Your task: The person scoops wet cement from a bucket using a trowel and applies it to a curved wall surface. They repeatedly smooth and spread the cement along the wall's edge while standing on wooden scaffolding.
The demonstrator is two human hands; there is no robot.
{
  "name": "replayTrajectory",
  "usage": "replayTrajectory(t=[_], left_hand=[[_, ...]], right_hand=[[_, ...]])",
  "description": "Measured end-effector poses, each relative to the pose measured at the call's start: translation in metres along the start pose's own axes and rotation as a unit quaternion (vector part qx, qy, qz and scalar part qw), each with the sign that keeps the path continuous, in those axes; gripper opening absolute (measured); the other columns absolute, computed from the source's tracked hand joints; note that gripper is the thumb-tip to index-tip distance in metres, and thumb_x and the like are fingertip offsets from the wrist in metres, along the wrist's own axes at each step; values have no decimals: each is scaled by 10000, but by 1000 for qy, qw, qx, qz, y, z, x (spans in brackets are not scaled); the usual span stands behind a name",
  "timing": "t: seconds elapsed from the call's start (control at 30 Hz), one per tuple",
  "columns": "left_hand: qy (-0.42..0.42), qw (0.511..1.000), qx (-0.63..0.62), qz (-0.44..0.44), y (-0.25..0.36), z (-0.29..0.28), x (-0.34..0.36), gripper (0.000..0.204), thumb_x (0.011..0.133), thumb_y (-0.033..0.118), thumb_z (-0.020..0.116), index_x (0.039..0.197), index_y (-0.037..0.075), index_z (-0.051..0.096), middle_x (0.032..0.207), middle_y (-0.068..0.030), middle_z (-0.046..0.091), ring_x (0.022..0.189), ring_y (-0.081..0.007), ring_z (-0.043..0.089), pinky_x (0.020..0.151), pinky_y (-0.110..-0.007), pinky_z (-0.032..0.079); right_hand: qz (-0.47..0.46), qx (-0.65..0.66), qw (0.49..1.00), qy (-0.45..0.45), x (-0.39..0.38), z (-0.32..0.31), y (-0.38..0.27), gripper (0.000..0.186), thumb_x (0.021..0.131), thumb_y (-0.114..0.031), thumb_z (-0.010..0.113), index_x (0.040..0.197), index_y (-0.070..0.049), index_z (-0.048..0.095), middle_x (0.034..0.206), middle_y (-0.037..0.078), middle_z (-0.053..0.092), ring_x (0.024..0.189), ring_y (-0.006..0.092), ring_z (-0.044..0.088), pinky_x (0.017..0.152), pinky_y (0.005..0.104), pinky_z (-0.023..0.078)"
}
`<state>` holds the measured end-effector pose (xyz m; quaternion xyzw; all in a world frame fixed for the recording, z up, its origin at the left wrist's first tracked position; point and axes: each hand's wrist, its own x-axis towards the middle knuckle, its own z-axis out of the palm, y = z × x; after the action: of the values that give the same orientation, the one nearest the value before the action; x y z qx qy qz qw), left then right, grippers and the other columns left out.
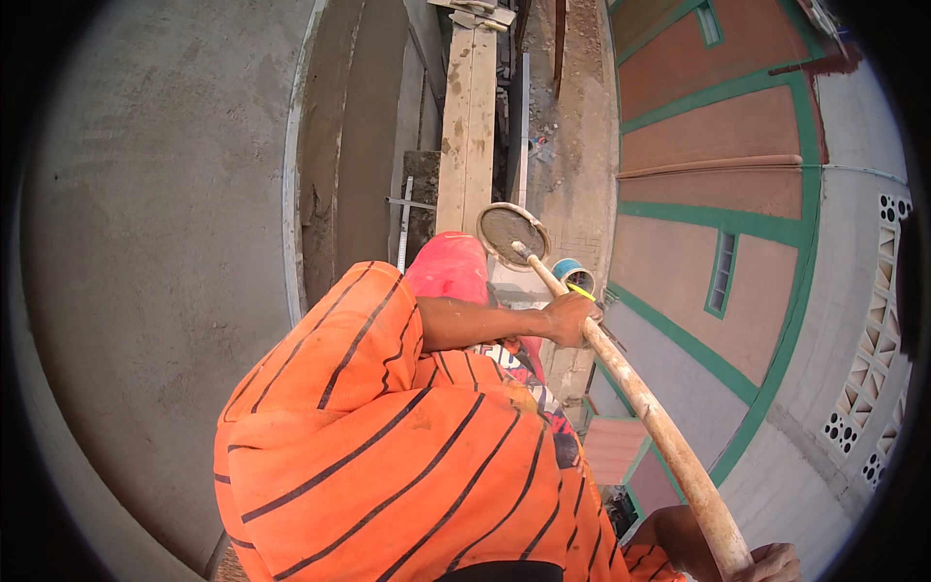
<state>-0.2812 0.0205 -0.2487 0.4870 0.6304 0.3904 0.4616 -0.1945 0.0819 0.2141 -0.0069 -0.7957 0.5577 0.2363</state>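
A long, worn wooden pole (669, 436) slants from the lower right up toward the middle of the view. My left hand (565, 320) is closed around its upper part, with that forearm crossing in front of my striped orange shirt. Lower down, my right hand (771, 564) grips the near end, partly cut off by the view's edge. The pole's far tip is over a round bucket (482, 219) of wet grey mortar (506, 227); whether it touches the mortar I cannot tell. Beside the bucket and near my left hand is a blue container (568, 264) with a yellow strip at its rim.
Planks (467, 126) run ahead, with pieces of wood or tools (477, 14) at their far end. A grey wall (165, 213) with a darker plastered strip (364, 145) rises at left. Rubble ground (572, 145) lies below, alongside a green-trimmed building (718, 175) at right.
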Motion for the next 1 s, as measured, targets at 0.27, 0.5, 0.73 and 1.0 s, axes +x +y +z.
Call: replayTrajectory(t=[0.27,0.5,0.73,1.0], left_hand=[[216,973,33,-71,-103,-80,35,172,635,120,692,794,68,652,800,-206,659,833,-415,644,748,-497,499],[264,957,21,-117,-173,-121,28,191,650,107,709,828,69,650,803,-193,664,863,-403,647,775,-482,499],[320,942,4,-98,-190,-160,43,116,677,31,642,773,33,577,788,-180,632,848,-395,625,731,-463,467],[308,944,31,-113,-211,-183,57,130,696,43,666,803,76,599,824,-153,653,879,-378,637,772,-470,487]], right_hand=[[-64,80,990,-100,28,2,135,351,980,-272,404,655,-140,391,516,-31,372,464,116,404,550,319,404],[22,72,985,-157,70,43,182,386,969,-379,568,717,-137,402,559,-21,421,544,116,481,770,401,464],[14,54,989,-134,91,58,206,454,917,-443,637,658,-104,482,515,-1,490,504,160,539,728,409,517],[26,65,992,-106,97,60,224,401,895,-408,682,739,-103,475,551,6,501,543,164,543,783,423,507]])
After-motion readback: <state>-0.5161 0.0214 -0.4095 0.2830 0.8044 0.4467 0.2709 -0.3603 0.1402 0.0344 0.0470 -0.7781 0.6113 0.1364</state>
